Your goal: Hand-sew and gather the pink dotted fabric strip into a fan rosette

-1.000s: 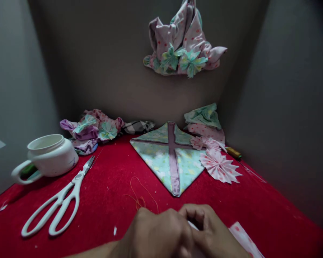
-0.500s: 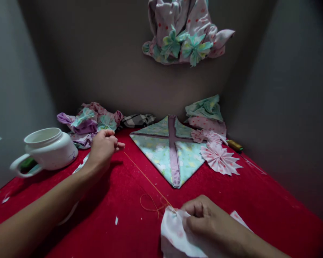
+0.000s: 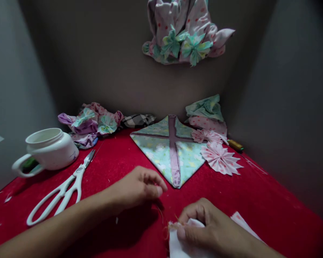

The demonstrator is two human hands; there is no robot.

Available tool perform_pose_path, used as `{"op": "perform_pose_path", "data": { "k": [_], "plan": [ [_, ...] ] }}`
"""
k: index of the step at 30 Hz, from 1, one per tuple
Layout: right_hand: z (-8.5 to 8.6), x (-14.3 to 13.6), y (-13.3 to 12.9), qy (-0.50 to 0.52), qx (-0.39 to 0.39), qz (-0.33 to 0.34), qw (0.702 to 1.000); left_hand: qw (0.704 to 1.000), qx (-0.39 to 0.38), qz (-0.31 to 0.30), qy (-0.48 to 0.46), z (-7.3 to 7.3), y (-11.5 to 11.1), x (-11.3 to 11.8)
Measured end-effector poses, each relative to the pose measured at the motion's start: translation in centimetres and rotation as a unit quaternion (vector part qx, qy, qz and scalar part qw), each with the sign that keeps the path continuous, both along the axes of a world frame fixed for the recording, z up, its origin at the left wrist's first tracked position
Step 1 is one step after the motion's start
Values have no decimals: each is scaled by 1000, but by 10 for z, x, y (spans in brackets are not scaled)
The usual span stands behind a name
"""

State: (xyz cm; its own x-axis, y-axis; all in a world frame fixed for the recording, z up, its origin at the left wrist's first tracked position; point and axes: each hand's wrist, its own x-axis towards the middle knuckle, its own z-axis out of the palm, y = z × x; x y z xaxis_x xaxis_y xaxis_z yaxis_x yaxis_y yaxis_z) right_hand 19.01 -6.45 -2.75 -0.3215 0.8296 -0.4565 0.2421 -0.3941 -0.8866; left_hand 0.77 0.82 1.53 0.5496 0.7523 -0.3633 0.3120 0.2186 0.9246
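Note:
White cloth with faint pinkish spots [image 3: 187, 247] is pinched in my right hand [image 3: 201, 225] at the front of the table. Its gathered upper edge shows beside my thumb, with loose loops of orange thread [image 3: 166, 232] around it. My left hand [image 3: 142, 188] hovers just up and left of the cloth, thumb and fingers closed together. Thread trails from beneath those fingers toward the cloth; a needle, if any, cannot be made out. White-handled scissors [image 3: 67, 190] lie beyond my left forearm.
A white mug [image 3: 52, 152] stands at the left. Ahead lies a green patterned fabric square with a mauve cross [image 3: 156, 143], beside pleated pink fabric rosettes [image 3: 220, 159]. A thread spool [image 3: 235, 145] is farther right. Bunched fabrics [image 3: 88, 123] sit against the back wall.
My left hand has come down and right toward the cloth, uncovering the scissors. The orange thread, taut before, now hangs slack in loops. My right hand keeps its pinch, the cloth shifted slightly.

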Motion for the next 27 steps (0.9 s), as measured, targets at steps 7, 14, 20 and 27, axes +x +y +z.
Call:
{"op": "perform_pose_path", "data": {
  "k": [7, 14, 20, 27],
  "plan": [
    [3, 3, -3, -34, 4, 59, 998, 974, 49, -214, 53, -10, -10, -2],
    [12, 3, -3, -20, -32, 96, 995, 966, 214, -119, 84, -5, -14, 1],
    [27, 5, -6, -28, -92, 115, 989, 922, 352, 100, 127, -1, 27, -22],
    [32, 5, -7, 40, -117, 91, 988, 918, 281, 270, 76, 7, 61, -57]
  ]
}}
